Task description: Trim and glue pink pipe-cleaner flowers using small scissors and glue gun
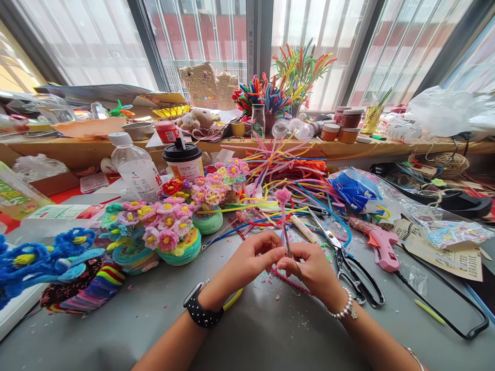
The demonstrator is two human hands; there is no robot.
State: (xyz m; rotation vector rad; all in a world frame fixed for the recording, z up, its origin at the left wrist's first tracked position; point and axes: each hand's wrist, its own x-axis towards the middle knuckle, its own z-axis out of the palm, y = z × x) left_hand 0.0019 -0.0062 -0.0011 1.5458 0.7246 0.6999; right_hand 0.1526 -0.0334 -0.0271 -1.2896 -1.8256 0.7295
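A fluffy pink pipe-cleaner piece (283, 197) stands upright above my fingertips, its thin stem running down between my two hands. My left hand (258, 258) is closed in a pinch around the lower stem. Closed too, my right hand (312, 268) grips small metal scissors (286, 241), whose blades point up along the stem. Where blades and stem meet is partly hidden by the fingers. Below the hands a red tinsel pipe cleaner (292, 282) lies on the grey table (266, 335). Large black-handled scissors (342, 257) rest to the right of my right hand.
Pipe-cleaner flowers in round pots (180, 247) and a blue flower pot (83, 286) line the left. Loose pipe cleaners (286, 165) pile up ahead. A pink glue gun (381, 247) with a black cord lies right. Behind stand a bottle (135, 170) and lidded cup (183, 162).
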